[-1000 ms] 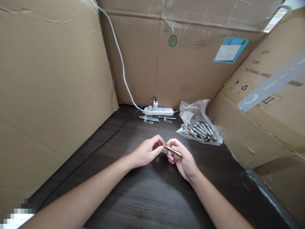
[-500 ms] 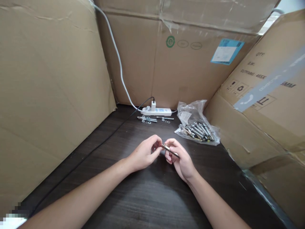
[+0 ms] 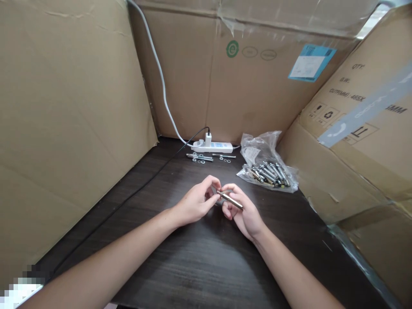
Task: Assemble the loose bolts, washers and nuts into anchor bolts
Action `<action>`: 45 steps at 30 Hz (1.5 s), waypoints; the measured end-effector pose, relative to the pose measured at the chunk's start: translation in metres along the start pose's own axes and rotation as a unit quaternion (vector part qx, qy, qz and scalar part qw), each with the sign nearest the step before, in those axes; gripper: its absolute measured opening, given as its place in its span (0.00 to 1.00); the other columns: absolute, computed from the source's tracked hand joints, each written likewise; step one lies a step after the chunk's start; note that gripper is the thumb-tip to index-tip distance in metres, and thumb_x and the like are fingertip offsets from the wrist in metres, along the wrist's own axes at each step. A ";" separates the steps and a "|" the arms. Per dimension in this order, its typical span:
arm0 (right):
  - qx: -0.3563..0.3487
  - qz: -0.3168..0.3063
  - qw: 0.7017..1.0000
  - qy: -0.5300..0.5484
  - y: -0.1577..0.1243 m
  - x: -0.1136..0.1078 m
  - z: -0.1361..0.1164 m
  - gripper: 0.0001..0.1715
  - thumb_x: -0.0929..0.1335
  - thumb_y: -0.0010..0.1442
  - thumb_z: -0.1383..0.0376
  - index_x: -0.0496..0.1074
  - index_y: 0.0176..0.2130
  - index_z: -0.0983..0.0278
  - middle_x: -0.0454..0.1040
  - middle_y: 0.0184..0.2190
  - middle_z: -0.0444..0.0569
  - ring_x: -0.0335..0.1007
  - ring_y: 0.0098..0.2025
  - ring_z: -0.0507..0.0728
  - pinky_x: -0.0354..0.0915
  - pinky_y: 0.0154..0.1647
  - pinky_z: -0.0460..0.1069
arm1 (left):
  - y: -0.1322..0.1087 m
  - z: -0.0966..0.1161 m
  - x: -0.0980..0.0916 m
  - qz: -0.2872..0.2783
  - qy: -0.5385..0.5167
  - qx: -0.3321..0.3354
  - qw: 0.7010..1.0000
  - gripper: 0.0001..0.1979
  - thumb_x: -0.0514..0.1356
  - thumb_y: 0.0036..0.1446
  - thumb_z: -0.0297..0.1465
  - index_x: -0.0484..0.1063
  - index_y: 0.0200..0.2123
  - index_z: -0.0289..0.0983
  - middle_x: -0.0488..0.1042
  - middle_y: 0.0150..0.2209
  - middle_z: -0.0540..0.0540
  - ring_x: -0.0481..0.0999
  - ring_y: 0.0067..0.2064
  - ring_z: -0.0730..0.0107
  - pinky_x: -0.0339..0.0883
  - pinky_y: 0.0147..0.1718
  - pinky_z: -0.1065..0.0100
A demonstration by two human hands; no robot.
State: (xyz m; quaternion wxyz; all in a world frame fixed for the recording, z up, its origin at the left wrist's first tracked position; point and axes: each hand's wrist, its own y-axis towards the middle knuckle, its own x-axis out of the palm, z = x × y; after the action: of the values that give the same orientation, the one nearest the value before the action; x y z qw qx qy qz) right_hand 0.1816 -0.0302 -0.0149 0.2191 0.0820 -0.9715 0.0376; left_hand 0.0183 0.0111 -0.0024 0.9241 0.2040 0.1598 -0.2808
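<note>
An expansion bolt (image 3: 232, 200) with a shiny metal sleeve is held between my two hands, slanting down to the right. My right hand (image 3: 246, 214) is closed around its sleeve, thumb along the side. At the upper-left end of the bolt, the thumb and fingers of my left hand (image 3: 199, 199) are pinched on the tip; whether a nut or washer sits there is too small to tell. Beyond the hands lie loose bolts (image 3: 202, 158) with several washers and nuts (image 3: 201, 162). A clear plastic bag (image 3: 254, 154) holds many similar expansion bolts (image 3: 270, 173).
A white power strip (image 3: 214, 147) with a plugged-in adapter (image 3: 208, 138) stands at the back. A black cable (image 3: 138, 189) crosses the dark table (image 3: 193, 262) on the left. Cardboard boxes (image 3: 180, 86) wall in the back and both sides.
My right hand has shifted slightly on the bolt, and more of its sleeve shows now. My left fingers remain at its tip. The whole view has tilted a little.
</note>
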 end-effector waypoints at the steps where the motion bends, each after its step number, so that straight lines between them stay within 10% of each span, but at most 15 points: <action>1: -0.002 0.005 1.000 0.002 0.000 0.000 0.000 0.09 0.64 0.58 0.61 0.67 0.39 0.61 0.71 0.31 0.44 0.59 0.18 0.47 0.50 0.18 0.44 | 0.000 0.000 0.000 0.004 0.003 -0.002 1.000 0.06 0.54 0.61 0.29 0.60 0.42 0.38 0.68 0.36 0.50 0.67 0.30 0.77 0.63 0.30 0.72; 25: -0.019 0.055 0.997 -0.054 0.005 -0.007 0.000 0.09 0.66 0.56 0.61 0.72 0.34 0.64 0.71 0.28 0.46 0.55 0.19 0.47 0.50 0.18 0.44 | 0.007 -0.028 -0.021 -0.084 0.322 -0.004 0.943 0.07 0.58 0.57 0.33 0.68 0.39 0.39 0.70 0.38 0.47 0.69 0.41 0.63 0.62 0.41 0.64; 45: -0.023 0.037 0.993 -0.113 0.003 -0.006 0.004 0.11 0.66 0.56 0.59 0.73 0.34 0.64 0.64 0.20 0.42 0.55 0.20 0.49 0.51 0.20 0.45 | -0.001 0.003 -0.008 -0.050 0.166 0.029 0.984 0.08 0.52 0.58 0.26 0.65 0.41 0.38 0.72 0.35 0.49 0.70 0.35 0.70 0.64 0.35 0.69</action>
State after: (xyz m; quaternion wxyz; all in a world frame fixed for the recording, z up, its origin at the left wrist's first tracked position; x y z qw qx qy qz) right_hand 0.1845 -0.0272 -0.0210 0.1077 0.0445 -0.9931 0.0141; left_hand 0.0123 0.0126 0.0034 0.8633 0.2665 0.3128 -0.2930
